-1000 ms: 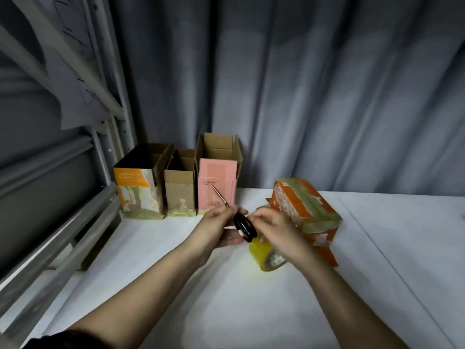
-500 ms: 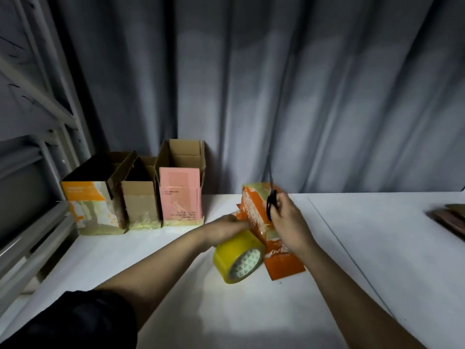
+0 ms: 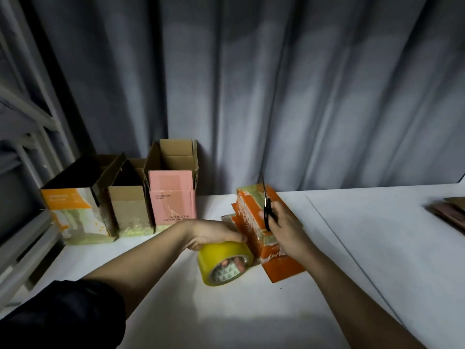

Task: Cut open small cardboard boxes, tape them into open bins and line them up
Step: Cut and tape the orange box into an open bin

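Scissors now moved to the right hand (image 3: pixel 284 227), clamped on black-handled scissors (image 3: pixel 267 210); left hand (image 3: pixel 214 234) grips the yellow tape roll (image 3: pixel 224 263) beside the lying orange cardboard box (image 3: pixel 254 215): taping comes next.

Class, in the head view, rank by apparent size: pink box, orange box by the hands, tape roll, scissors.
1. Orange box and pink box: too alike; the orange is nearer.
2. Tape roll.
3. Scissors.
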